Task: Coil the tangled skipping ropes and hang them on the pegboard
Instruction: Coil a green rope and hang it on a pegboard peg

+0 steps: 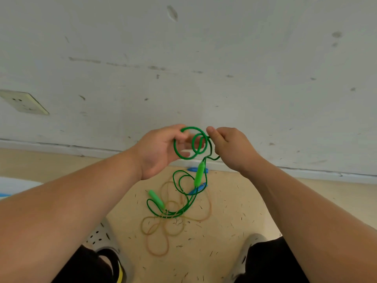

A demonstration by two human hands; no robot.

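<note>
Two loops of green rope [190,158] are held mid-frame, pinched by the right hand [230,148] and gripped in the curled left hand [159,152]; light, springy cord is judged best taken near the handle [200,173].

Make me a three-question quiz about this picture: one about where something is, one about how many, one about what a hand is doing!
1. Where is the yellow rope? A on the floor; B on the wall; C in a hand.
2. How many green handles show? A one; B two; C five.
3. What is the right hand doing? A lying flat; B pinching the green rope; C holding a shoe.
Answers: 1 A, it sprawls on the floor. 2 B, one dangles, one lies below. 3 B, it nips the rope.
</note>
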